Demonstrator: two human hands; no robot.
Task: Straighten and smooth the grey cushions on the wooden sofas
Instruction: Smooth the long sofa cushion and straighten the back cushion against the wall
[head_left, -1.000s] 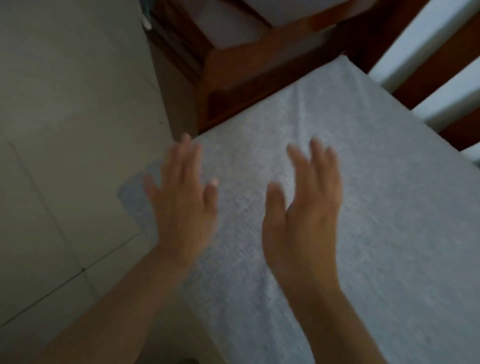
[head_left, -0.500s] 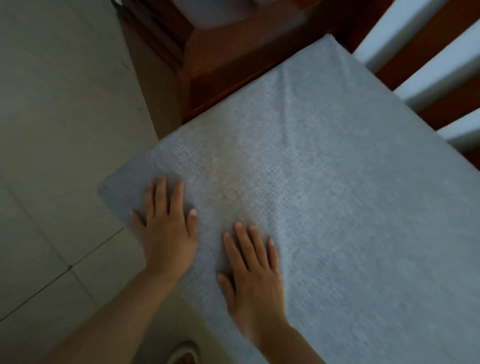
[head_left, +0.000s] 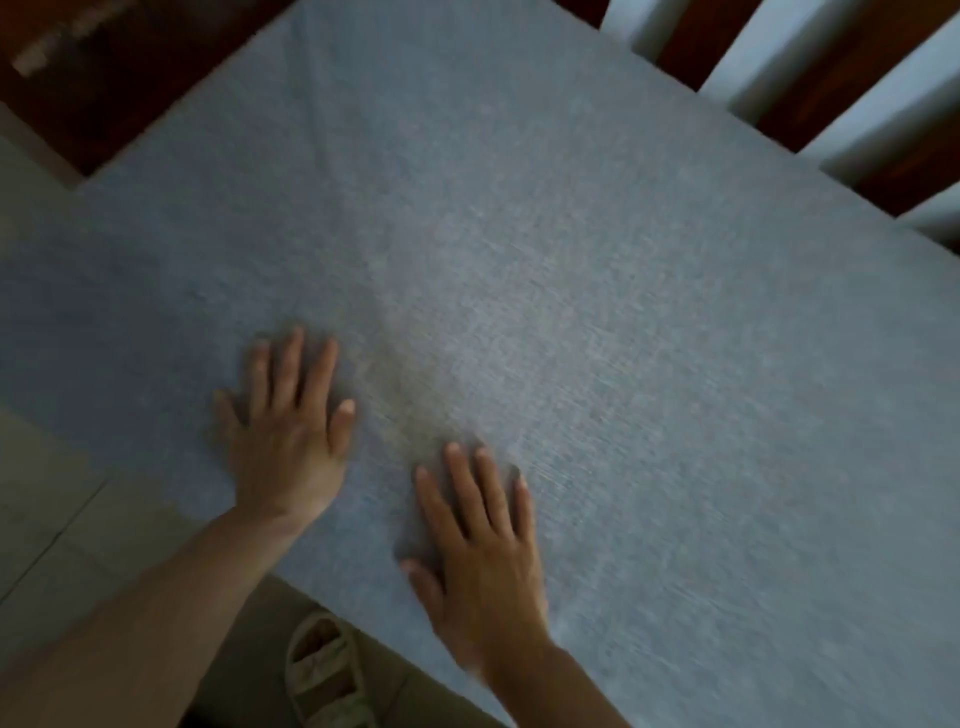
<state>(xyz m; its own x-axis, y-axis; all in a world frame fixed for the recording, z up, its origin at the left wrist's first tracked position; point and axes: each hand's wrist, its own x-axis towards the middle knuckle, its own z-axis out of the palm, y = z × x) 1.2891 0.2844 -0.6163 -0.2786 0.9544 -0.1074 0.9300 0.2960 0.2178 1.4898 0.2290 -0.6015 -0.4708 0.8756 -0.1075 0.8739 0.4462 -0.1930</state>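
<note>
Pressing our left hand (head_left: 288, 436) and right hand (head_left: 480, 545) flat, fingers straight and gripping nothing, on the grey cushion (head_left: 597, 322) lying on the wooden sofa (head_left: 810, 78), we judge it soft, yielding (best smoothed by palms, shifted by its edges).

Both hands lay flat, palms down.

The left hand (head_left: 291, 431) had straight, slightly spread fingers, its bare forearm reaching in from the lower left. The right hand (head_left: 480, 551) sat nearer the body, fingers extended, thumb splayed outward.
</note>
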